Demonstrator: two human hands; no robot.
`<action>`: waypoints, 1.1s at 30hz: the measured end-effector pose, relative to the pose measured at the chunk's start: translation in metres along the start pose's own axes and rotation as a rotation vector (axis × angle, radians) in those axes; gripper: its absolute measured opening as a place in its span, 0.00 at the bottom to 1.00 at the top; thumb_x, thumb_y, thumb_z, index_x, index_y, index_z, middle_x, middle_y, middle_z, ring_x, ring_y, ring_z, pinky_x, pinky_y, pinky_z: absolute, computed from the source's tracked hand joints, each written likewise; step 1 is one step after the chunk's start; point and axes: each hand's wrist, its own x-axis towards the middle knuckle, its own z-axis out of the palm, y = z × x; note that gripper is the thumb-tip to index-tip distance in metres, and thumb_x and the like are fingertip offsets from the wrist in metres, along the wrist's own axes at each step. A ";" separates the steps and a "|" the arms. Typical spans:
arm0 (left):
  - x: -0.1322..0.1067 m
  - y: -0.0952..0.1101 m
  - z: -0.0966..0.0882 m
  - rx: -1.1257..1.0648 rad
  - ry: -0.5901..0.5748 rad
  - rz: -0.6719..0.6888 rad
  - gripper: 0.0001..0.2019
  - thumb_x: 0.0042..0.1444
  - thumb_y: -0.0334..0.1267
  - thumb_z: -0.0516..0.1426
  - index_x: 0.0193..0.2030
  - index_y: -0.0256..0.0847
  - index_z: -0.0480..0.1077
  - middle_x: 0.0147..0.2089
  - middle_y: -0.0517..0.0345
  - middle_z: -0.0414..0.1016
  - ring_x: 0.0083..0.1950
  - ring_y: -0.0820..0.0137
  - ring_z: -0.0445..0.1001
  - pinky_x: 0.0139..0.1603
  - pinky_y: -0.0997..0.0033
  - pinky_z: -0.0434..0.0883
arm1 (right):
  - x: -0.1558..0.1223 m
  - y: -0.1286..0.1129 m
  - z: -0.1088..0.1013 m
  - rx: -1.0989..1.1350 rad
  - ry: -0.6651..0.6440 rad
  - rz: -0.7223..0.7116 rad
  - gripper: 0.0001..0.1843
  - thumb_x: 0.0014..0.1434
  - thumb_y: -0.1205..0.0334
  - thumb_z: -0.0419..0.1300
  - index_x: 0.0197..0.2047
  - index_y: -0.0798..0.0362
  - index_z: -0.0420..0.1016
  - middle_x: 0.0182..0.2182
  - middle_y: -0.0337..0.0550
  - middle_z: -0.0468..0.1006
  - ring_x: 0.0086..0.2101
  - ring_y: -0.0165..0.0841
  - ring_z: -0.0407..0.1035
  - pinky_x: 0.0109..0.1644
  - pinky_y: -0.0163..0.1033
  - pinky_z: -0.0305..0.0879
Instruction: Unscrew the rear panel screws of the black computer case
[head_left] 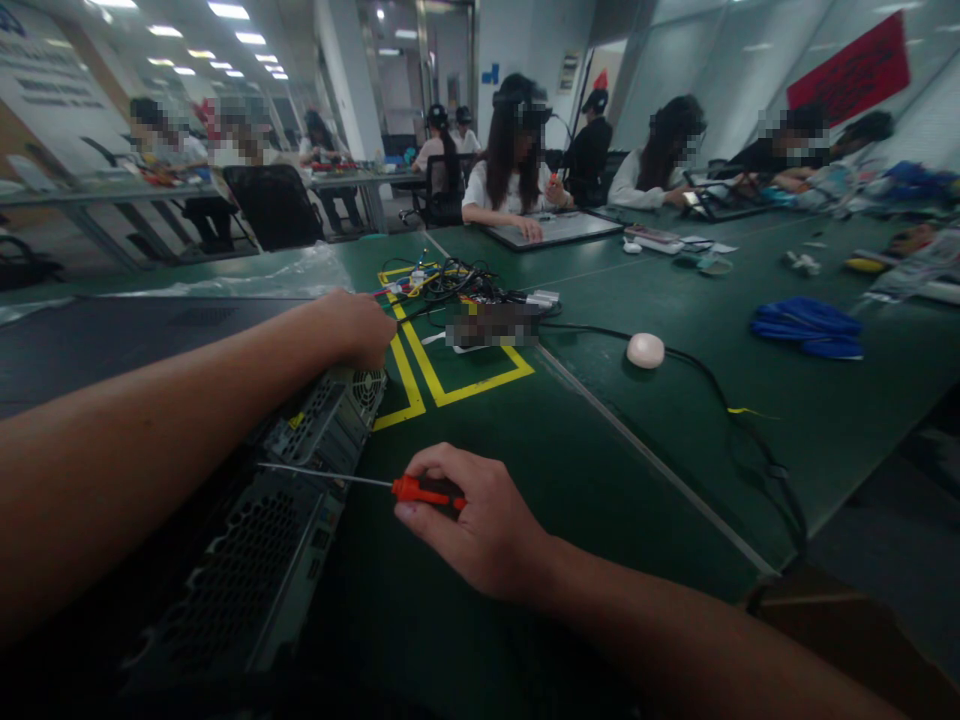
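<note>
A desktop computer case (142, 335) lies on its side at the left, with its perforated metal rear panel (240, 560) facing right. My left hand (356, 325) is curled at the case's far corner, above a round fan grille (368, 390). Its fingertips are turned away from view, and what they grip is unclear. In my right hand (480, 520) is a screwdriver (411, 489) with an orange-and-black handle, held between thumb and fingers. The screwdriver's long thin shaft points left and its tip is at the rear panel; I cannot tell whether it touches a screw.
Tangled cables (465, 280) lie beyond the case near yellow tape markings (480, 385) on the green table (600, 480). A pale round mouse-like object (645, 350) sits on a black cable. Blue cloth (806, 325) lies right. Across the table a person (517, 170) works on a flat panel (559, 230).
</note>
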 end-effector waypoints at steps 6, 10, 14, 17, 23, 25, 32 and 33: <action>-0.004 0.004 -0.004 0.029 -0.027 -0.011 0.28 0.64 0.38 0.62 0.67 0.41 0.93 0.66 0.30 0.91 0.72 0.33 0.84 0.67 0.42 0.83 | 0.001 0.002 0.001 0.004 0.010 -0.010 0.08 0.75 0.54 0.74 0.50 0.47 0.82 0.43 0.41 0.88 0.41 0.38 0.81 0.54 0.46 0.78; -0.004 0.004 -0.003 0.041 -0.024 -0.015 0.27 0.65 0.37 0.62 0.67 0.44 0.93 0.67 0.32 0.91 0.72 0.35 0.84 0.67 0.43 0.84 | 0.001 0.002 0.001 0.015 0.019 -0.027 0.08 0.74 0.55 0.74 0.50 0.47 0.82 0.43 0.41 0.87 0.39 0.37 0.80 0.54 0.46 0.78; -0.001 0.002 -0.002 0.040 -0.029 -0.009 0.26 0.65 0.38 0.63 0.65 0.46 0.94 0.66 0.34 0.91 0.72 0.35 0.84 0.66 0.45 0.83 | 0.000 0.002 0.001 0.004 0.025 -0.029 0.08 0.75 0.54 0.74 0.50 0.47 0.83 0.43 0.41 0.88 0.39 0.37 0.79 0.54 0.45 0.78; 0.000 0.001 -0.001 0.026 -0.028 0.000 0.26 0.64 0.37 0.63 0.65 0.42 0.94 0.66 0.29 0.90 0.72 0.32 0.84 0.66 0.41 0.83 | 0.000 0.002 0.000 -0.018 0.033 -0.037 0.08 0.75 0.54 0.74 0.51 0.48 0.85 0.44 0.42 0.89 0.40 0.37 0.81 0.53 0.44 0.77; -0.002 0.003 -0.003 0.013 -0.026 -0.006 0.25 0.66 0.36 0.63 0.65 0.42 0.94 0.65 0.29 0.90 0.73 0.31 0.84 0.66 0.39 0.83 | 0.000 0.004 -0.002 -0.079 0.029 -0.055 0.14 0.80 0.49 0.71 0.54 0.50 0.90 0.44 0.45 0.89 0.42 0.39 0.81 0.49 0.43 0.75; -0.001 0.003 -0.003 0.001 -0.019 -0.008 0.25 0.64 0.36 0.64 0.64 0.42 0.94 0.66 0.29 0.91 0.73 0.30 0.84 0.67 0.38 0.83 | 0.000 0.004 -0.002 -0.091 0.017 -0.055 0.16 0.82 0.48 0.68 0.52 0.51 0.91 0.41 0.45 0.88 0.39 0.38 0.80 0.48 0.43 0.73; -0.002 0.004 -0.003 0.033 -0.024 -0.006 0.25 0.65 0.36 0.63 0.65 0.42 0.93 0.65 0.30 0.91 0.71 0.33 0.85 0.66 0.41 0.84 | -0.001 0.002 0.003 0.003 0.018 0.004 0.16 0.76 0.49 0.72 0.58 0.50 0.85 0.43 0.44 0.89 0.38 0.37 0.80 0.45 0.43 0.74; -0.003 0.005 -0.003 0.039 -0.025 -0.010 0.25 0.65 0.36 0.63 0.65 0.42 0.93 0.65 0.31 0.91 0.71 0.34 0.85 0.66 0.42 0.84 | -0.001 0.001 0.003 0.007 0.025 0.018 0.17 0.74 0.50 0.73 0.58 0.49 0.84 0.43 0.42 0.88 0.36 0.37 0.79 0.45 0.43 0.74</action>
